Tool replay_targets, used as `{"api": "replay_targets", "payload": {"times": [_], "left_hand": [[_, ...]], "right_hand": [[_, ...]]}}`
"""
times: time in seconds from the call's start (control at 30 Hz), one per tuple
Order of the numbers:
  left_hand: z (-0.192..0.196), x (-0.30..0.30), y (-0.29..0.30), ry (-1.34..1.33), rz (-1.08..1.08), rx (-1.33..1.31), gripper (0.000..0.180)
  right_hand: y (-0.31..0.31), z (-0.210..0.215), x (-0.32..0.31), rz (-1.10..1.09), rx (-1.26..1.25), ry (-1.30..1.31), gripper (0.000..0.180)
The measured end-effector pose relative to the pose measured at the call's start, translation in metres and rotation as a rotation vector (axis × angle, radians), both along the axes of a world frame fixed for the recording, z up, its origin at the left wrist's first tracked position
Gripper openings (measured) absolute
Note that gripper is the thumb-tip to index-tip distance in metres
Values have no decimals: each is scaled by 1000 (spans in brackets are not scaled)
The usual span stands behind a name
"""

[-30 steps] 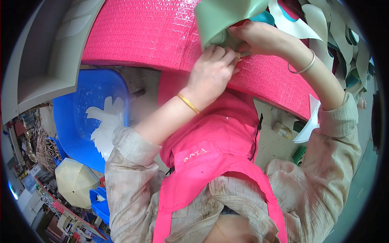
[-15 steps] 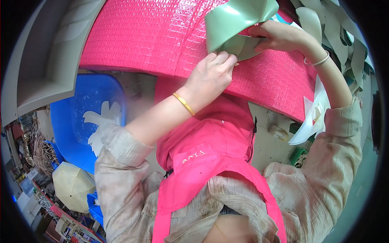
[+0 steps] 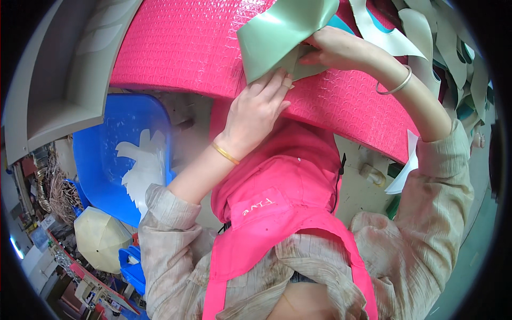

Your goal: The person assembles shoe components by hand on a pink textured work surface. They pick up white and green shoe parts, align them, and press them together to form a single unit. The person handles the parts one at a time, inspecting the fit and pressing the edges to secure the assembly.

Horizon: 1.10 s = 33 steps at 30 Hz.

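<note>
A pale green piece of sheet material (image 3: 285,32), smooth like leather, is folded over on itself on the pink table surface. My right hand (image 3: 338,49) grips its right side, thumb apart below and the other fingers partly hidden by the fold. At the sheet's near edge lies my left hand (image 3: 258,104), its fingers stretched out and resting on the lower layer. A pale band wraps one of its fingertips. Under the sheet, a bit of blue material (image 3: 340,23) shows beside my right hand.
White cut strips (image 3: 386,41) and a pile of grey-green cut pieces (image 3: 453,58) lie at the far right. Left of the table stand a grey open box (image 3: 64,80) and a blue tub (image 3: 96,160) holding a pale scalloped piece (image 3: 144,165). Below it is a cream domed object (image 3: 101,240).
The green sheet and both hands have shifted left. My left fingers, curled in a pinch before, are now straightened on the sheet. A white strip shows more fully at right.
</note>
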<state>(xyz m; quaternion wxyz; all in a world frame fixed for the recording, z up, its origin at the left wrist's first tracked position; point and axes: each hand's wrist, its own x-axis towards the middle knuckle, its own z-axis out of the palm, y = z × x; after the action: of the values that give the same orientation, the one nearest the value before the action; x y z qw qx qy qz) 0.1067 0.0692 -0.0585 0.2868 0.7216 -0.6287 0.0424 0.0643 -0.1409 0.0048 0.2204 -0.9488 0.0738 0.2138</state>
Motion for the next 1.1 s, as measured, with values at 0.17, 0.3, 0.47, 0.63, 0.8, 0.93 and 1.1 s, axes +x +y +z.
{"api": "replay_targets", "payload": {"times": [0.17,0.3,0.47,0.63,0.8,0.93,1.1], "left_hand": [[9,-10,-13,-51,59,78,39],[0,-16,-23,-77,70,-47,37],[8,-24,-34,-170,77,38,39],[3,-26,-33,-32,84,9,38],[1,-31,-49,-208,100,-12,37],[1,-32,-52,-92,66,22,37],[4,-34,-62,-131,66,11,35]], "right_hand": [[-2,-18,-7,79,-136,-222,28],[-13,-6,-1,246,-65,-216,22],[-10,-14,-1,390,-205,-335,21],[-18,-9,-4,345,-265,-248,21],[-6,-6,-5,564,-417,-372,22],[-28,-20,-16,520,-496,-431,18],[-20,-10,-13,515,-563,-215,30]]}}
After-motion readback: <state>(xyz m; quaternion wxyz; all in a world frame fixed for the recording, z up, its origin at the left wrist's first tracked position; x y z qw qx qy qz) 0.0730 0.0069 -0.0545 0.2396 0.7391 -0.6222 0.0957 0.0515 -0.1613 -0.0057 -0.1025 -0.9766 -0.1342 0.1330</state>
